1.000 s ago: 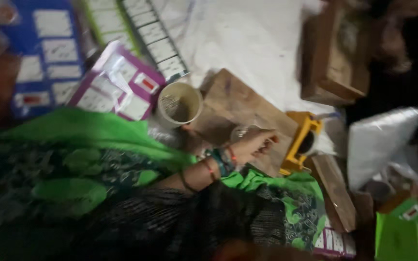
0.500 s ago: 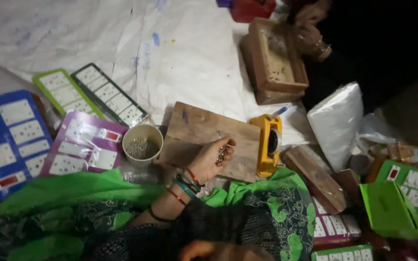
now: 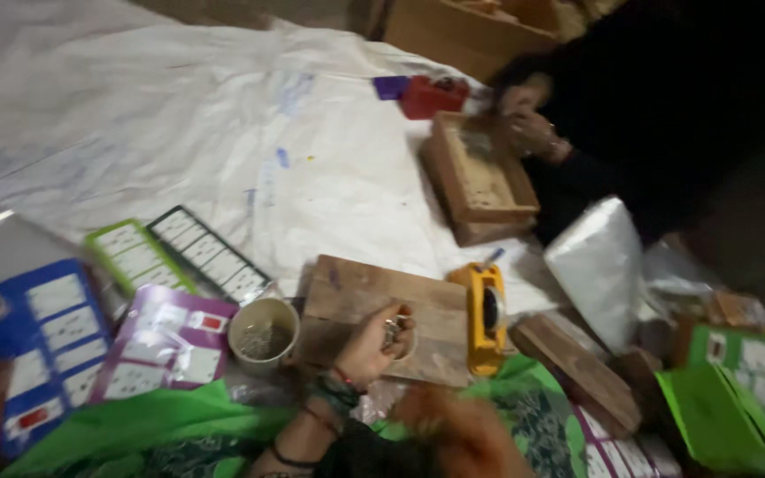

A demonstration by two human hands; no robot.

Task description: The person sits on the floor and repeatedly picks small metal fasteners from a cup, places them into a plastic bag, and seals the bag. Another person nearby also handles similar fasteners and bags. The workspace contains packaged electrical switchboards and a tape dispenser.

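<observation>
Nearest the camera: a blurred hand (image 3: 458, 434) at the bottom edge, over green patterned cloth (image 3: 542, 416). Which hand it is looks like the right; its fingers are smeared and I cannot tell whether they are apart or together.

Left hand (image 3: 374, 341), bangles on the wrist, rests on a wooden board (image 3: 356, 296). Fingers curled together around small metal pieces (image 3: 393, 329), which sit between the fingertips and thumb. Exact count and kind not resolvable.

Just left of those fingers: a round cup (image 3: 263, 332) with small greyish bits inside, touching the board's left edge. Further left: a purple card pack (image 3: 166, 350), then a blue pack (image 3: 42, 327); beyond the cup, a green pack (image 3: 130, 257) and a dark pack (image 3: 210, 257), all showing rows of white rectangles.

Right of the fingers: a yellow tool (image 3: 487, 314) at the board's right edge, then a loose wooden block (image 3: 577, 363) and a white bag (image 3: 599, 265).

All lie on a white sheet (image 3: 179, 133).

Far side: another person's hands (image 3: 529, 124) over a wooden box (image 3: 480, 177). Beyond that box, a red box (image 3: 431, 93) and a small purple one (image 3: 390, 86).
</observation>
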